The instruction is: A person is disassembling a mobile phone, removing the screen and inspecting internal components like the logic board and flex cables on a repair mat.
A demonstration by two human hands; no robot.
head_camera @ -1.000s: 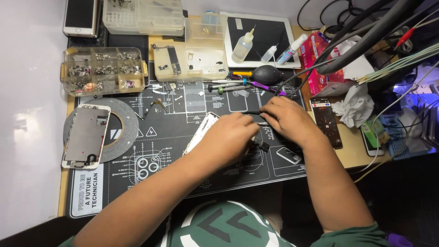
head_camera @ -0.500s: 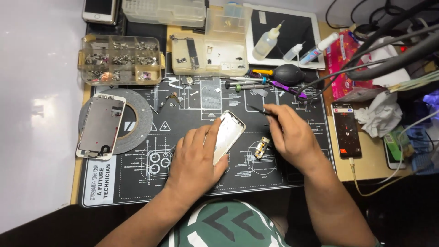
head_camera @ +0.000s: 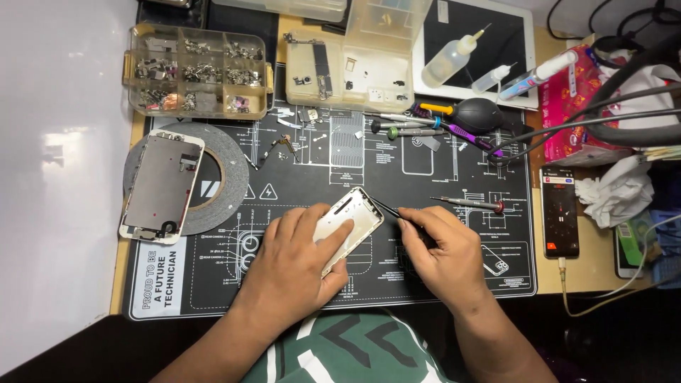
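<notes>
A silver phone housing [head_camera: 349,225] is lying back-up and tilted, its top end pointing up and to the right, under the left hand [head_camera: 301,266]. The palm is covering its lower half while the fingers are pressing flat across its middle, so only the upper end is showing beyond the fingertips. A thin black tweezer-like tool [head_camera: 389,209] is sitting pinched between the fingertips of the right hand [head_camera: 443,252], just right of the housing. Its fine tip is slanting up and to the left, touching the housing's upper right edge.
</notes>
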